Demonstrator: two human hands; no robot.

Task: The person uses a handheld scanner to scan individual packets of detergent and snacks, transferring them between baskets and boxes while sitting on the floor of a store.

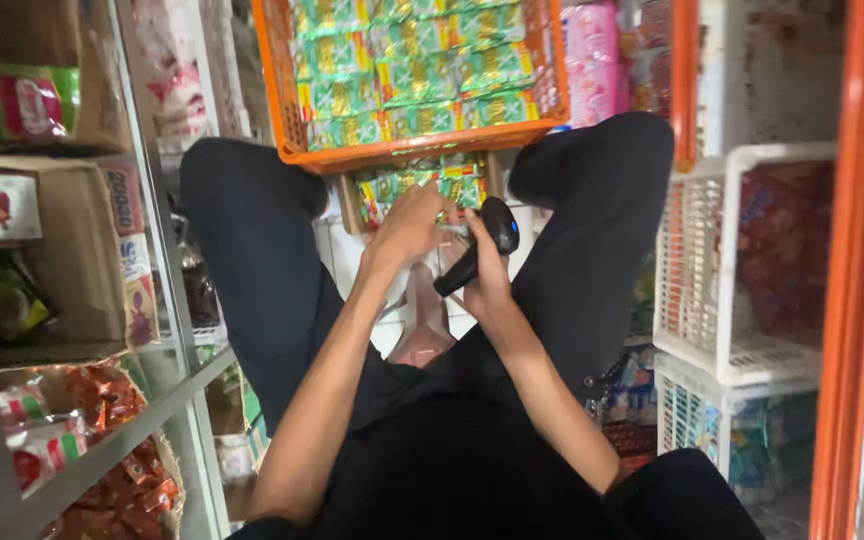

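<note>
Black handheld scanner (482, 245) gripped in my right hand (489, 280), best held steady, while my left hand (410, 228) pinches what looks like a green packet (449, 228).

A single head-worn camera looks steeply down, close over the seated person's lap and hands (452, 245), facing what seems an orange crate (282, 120) ahead.
</note>
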